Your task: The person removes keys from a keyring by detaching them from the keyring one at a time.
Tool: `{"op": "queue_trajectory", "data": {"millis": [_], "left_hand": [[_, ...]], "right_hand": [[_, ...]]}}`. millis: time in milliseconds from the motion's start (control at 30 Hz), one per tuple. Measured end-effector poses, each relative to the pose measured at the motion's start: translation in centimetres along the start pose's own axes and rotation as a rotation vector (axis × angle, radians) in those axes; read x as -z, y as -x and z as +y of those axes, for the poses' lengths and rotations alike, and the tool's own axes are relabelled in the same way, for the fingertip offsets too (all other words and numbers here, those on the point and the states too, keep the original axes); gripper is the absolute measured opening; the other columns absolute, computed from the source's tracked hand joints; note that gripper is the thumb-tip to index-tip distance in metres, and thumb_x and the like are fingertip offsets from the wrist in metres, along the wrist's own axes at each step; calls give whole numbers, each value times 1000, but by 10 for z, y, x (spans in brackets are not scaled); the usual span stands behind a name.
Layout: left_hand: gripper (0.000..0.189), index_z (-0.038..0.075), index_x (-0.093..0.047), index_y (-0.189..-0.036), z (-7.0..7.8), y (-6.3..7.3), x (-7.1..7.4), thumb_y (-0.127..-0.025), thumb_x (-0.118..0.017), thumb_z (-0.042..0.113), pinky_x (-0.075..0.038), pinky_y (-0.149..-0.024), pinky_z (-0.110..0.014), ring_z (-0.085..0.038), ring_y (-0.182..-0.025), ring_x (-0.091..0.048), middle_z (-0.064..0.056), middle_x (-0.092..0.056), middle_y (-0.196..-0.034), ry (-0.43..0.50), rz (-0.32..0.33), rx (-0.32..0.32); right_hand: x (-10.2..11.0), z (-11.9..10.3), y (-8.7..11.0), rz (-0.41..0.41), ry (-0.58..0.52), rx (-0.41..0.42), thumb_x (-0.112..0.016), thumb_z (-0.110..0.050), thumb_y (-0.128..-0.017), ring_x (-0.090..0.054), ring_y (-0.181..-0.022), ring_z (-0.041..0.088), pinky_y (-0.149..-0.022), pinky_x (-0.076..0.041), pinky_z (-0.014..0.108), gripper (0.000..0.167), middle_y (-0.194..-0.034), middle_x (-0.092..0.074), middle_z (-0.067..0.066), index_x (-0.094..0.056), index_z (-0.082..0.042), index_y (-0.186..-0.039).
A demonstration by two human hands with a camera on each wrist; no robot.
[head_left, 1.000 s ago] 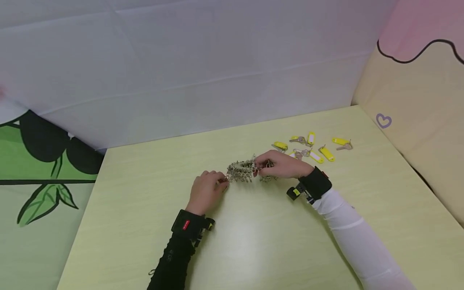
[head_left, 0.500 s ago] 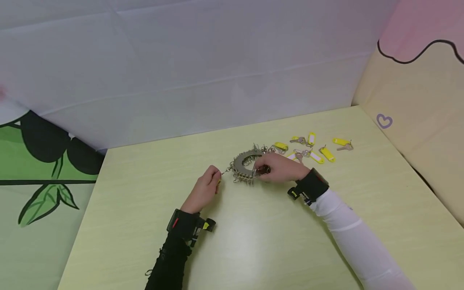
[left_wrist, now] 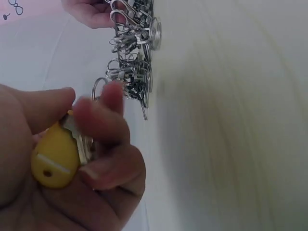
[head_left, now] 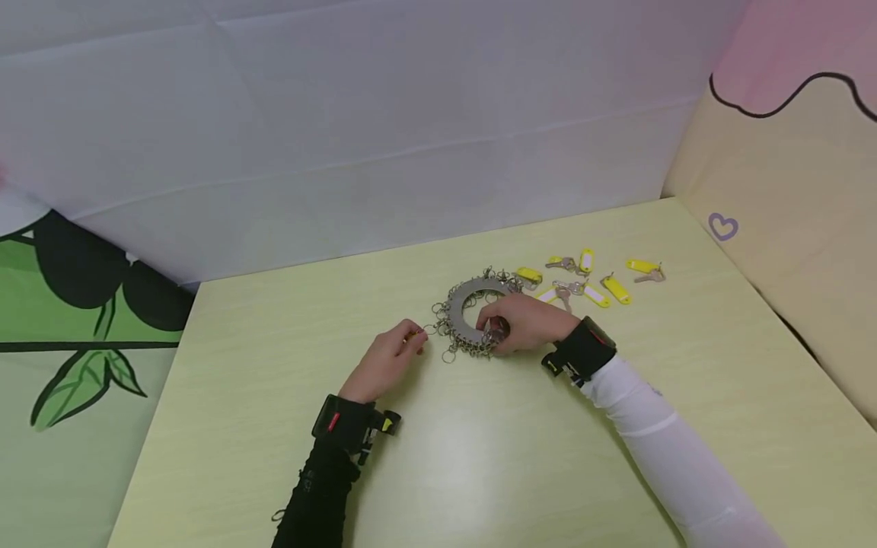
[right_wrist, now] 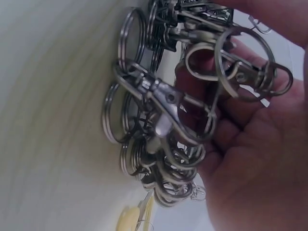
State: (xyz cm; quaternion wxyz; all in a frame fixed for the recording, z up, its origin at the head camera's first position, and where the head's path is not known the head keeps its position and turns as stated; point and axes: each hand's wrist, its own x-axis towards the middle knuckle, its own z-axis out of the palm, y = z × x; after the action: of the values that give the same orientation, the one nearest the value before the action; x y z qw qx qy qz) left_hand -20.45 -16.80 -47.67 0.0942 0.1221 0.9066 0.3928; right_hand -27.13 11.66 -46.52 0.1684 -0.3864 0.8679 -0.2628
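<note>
A flat grey metal ring [head_left: 457,312] lies near the middle of the table, with many small metal snap hooks [right_wrist: 166,98] and split rings hanging round its edge. My right hand [head_left: 527,320] grips its right-hand side, fingers curled over the band. To the left, my left hand [head_left: 387,358] holds a yellow key tag [left_wrist: 55,156] with a key [left_wrist: 79,137] in its curled fingers. Near those fingertips is a split ring [head_left: 430,329] at the metal ring's left edge. Whether the fingertips pinch it is hard to tell.
Several keys with yellow tags lie beyond my right hand, among them a yellow tag [head_left: 616,289] and another key [head_left: 651,275] farther right. A pale cloth wall [head_left: 438,175] stands along the table's back edge. A beige panel [head_left: 788,228] borders the right side.
The metal ring has tipped from nearly edge-on to lying flat, its hooks spread round it. My left hand has shifted slightly left. My right hand has moved slightly down with the ring.
</note>
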Motion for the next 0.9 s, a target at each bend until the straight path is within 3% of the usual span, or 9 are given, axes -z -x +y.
{"op": "queue_trajectory", "data": {"millis": [100, 300, 500, 600, 667, 767, 900], "left_hand": [[25, 8, -64, -115, -1, 0, 0, -112, -48, 27, -45, -62, -29, -16, -66, -59, -2, -72, -97, 16, -9, 8], [25, 6, -63, -116, -3, 0, 2, -112, -49, 27, -51, -70, -31, -20, -66, -68, -5, -75, -99, 166, -10, 35], [32, 6, -61, -109, -3, -2, -3, -114, -42, 31, -40, -60, -28, -21, -66, -51, -8, -63, -84, 291, 48, 73], [33, 7, -60, -106, 0, -3, -7, -114, -42, 34, -36, -63, -27, -20, -68, -45, -7, -55, -80, 326, 74, 83], [34, 8, -58, -103, 2, -3, -9, -114, -42, 36, -34, -65, -27, -19, -68, -42, -5, -50, -78, 339, 80, 88], [36, 7, -54, -100, 3, -4, -10, -114, -40, 37, -35, -67, -27, -19, -69, -41, -5, -47, -79, 379, 63, 102], [38, 7, -53, -100, 4, -3, -10, -114, -39, 40, -38, -69, -27, -20, -74, -45, -6, -49, -82, 450, 36, 129]], "right_hand": [[1, 0, 0, -2, -4, -7, -87, -13, -81, -58, -78, 11, -73, -50, 28, 35, -87, -66, -3, -74, -13, -114], [2, 0, 0, -7, -4, -8, -88, -14, -81, -56, -76, 9, -73, -49, 28, 38, -84, -65, -3, -73, -13, -116], [0, 2, 0, -10, -56, -41, -89, -32, -83, -58, -75, 9, -74, -50, 29, 43, -83, -65, -6, -73, -16, -120], [-1, 2, -3, 57, -66, -45, -84, -37, -89, -59, -74, 10, -74, -50, 29, 37, -81, -65, -7, -73, -15, -116], [-3, -3, -5, 144, -55, -22, -81, -34, -92, -59, -75, 10, -73, -50, 30, 30, -83, -65, -5, -73, -14, -112], [-8, -12, -13, 255, 8, 76, -77, -25, -96, -59, -77, 10, -74, -50, 28, 20, -93, -67, -2, -75, -13, -112], [-18, -27, -28, 256, 56, 187, -73, -22, -99, -59, -77, 8, -74, -50, 25, 23, -107, -67, 4, -76, -12, -119]]}}
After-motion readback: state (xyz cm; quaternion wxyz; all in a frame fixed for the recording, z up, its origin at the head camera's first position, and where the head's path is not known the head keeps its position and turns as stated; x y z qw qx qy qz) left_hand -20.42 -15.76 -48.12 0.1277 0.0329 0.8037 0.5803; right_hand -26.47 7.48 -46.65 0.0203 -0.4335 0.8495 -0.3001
